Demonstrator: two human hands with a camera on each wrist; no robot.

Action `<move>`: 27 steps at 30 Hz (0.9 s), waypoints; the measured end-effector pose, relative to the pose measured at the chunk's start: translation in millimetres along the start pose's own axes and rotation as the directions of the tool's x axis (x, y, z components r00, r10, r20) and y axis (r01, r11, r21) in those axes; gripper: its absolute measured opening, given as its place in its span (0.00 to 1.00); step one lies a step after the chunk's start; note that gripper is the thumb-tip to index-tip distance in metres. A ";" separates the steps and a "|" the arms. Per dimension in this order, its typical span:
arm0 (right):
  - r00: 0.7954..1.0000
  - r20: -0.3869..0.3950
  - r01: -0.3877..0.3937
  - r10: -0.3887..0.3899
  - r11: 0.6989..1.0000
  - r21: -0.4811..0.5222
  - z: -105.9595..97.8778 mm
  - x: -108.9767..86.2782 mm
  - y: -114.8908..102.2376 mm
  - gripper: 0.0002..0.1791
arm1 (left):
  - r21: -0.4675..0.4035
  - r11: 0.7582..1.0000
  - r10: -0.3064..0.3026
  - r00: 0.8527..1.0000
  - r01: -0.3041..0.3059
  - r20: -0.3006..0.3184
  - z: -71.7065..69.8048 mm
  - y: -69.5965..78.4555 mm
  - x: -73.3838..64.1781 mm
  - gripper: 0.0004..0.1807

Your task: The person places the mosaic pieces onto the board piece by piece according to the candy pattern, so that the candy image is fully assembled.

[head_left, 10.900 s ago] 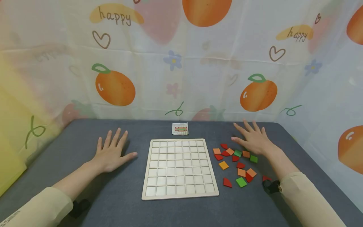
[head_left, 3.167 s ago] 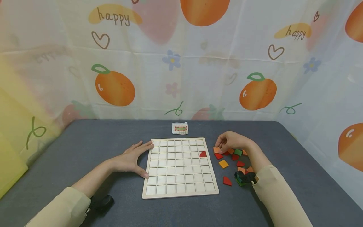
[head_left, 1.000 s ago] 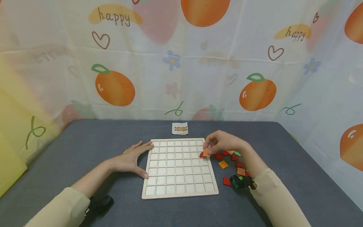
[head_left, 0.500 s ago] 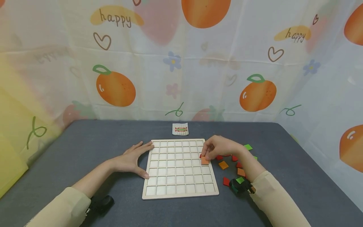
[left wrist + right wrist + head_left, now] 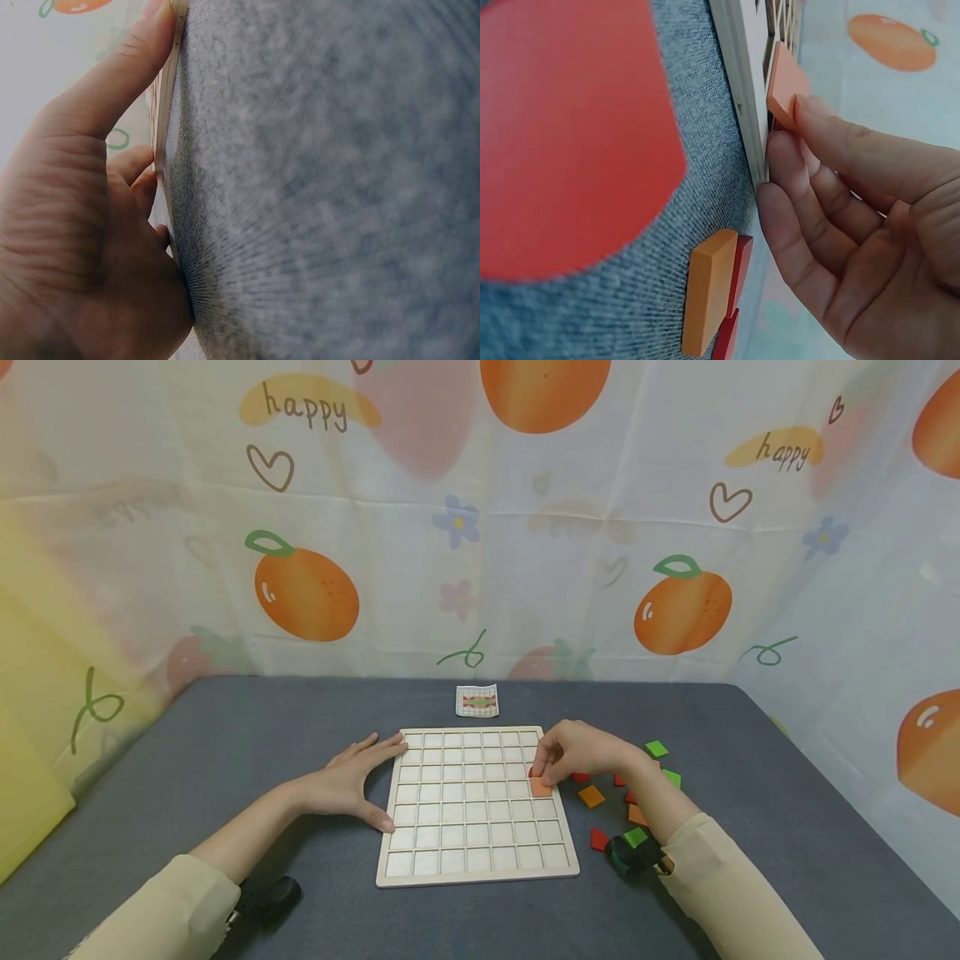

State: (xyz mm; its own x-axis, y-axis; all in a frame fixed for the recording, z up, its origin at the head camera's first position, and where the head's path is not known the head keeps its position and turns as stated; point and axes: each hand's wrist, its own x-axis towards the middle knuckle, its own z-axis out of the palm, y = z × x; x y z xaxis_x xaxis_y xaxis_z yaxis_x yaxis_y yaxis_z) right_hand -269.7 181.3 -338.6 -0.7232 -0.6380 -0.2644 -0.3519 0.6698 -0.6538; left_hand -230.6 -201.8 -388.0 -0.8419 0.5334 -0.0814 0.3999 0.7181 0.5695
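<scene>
Grey bench (image 5: 322,902) underneath, the right hand (image 5: 576,753) pinches an orange tile (image 5: 541,788) directly below it, over the board (image 5: 456,815) that the spread left hand (image 5: 337,785) touches. Likely light and stiff: hold opposite edges.

The dark grey bench (image 5: 480,922) carries a pale wooden grid board (image 5: 477,814) lying flat, a small printed card (image 5: 477,702) just beyond the board's far edge, and, to the board's right, scattered red tiles (image 5: 597,839), green tiles (image 5: 656,749) and orange tiles (image 5: 592,797), some partly hidden.
</scene>
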 end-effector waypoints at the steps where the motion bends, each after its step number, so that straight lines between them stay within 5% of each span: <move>1: 1.000 -0.002 -0.002 0.002 1.000 0.001 0.2 -0.2 -0.7 0.05 | 0.000 1.000 0.001 1.000 -0.001 0.000 0.0 0.0 0.0 0.64; 27: 1.000 -0.030 -0.004 0.002 0.999 -0.041 3.5 -0.4 -7.6 0.06 | 0.012 1.000 0.004 1.000 -0.004 0.004 0.7 -1.8 0.8 0.63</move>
State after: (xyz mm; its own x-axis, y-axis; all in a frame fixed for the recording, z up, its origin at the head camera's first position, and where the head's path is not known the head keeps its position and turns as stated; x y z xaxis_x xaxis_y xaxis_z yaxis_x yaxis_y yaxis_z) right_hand -264.6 175.2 -336.0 -0.7417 -0.6247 -0.2444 -0.3732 0.6870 -0.6235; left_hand -231.7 -202.4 -389.6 -0.8391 0.5377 -0.0826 0.4072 0.7214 0.5602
